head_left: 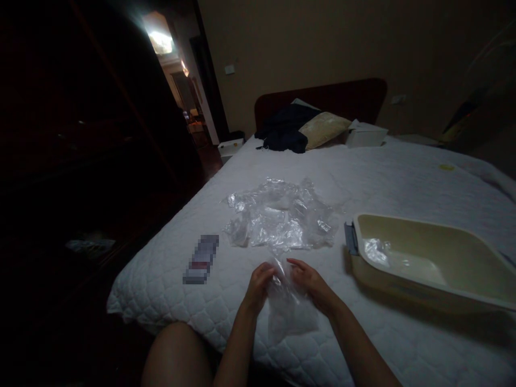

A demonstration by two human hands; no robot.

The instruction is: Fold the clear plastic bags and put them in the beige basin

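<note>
A clear plastic bag [292,317] hangs between my hands, over the near edge of the bed. My left hand [261,282] pinches the bag's upper left side, fingers closed on the film. On the other side, my right hand [308,282] grips the bag with its index finger stretched out toward the middle. Just beyond my hands lies a spread of crumpled clear plastic bags [278,215]. To the right stands a cream plastic bin [427,290] with a grey latch; some clear plastic [377,251] lies inside it.
White quilted bedding covers the bed [161,279]. A blurred-out flat object [201,259] lies left of my hands. Dark clothing [288,129], a beige pillow [324,130] and a white box [366,134] sit by the headboard [363,94]. My knee [175,355] is at the near edge.
</note>
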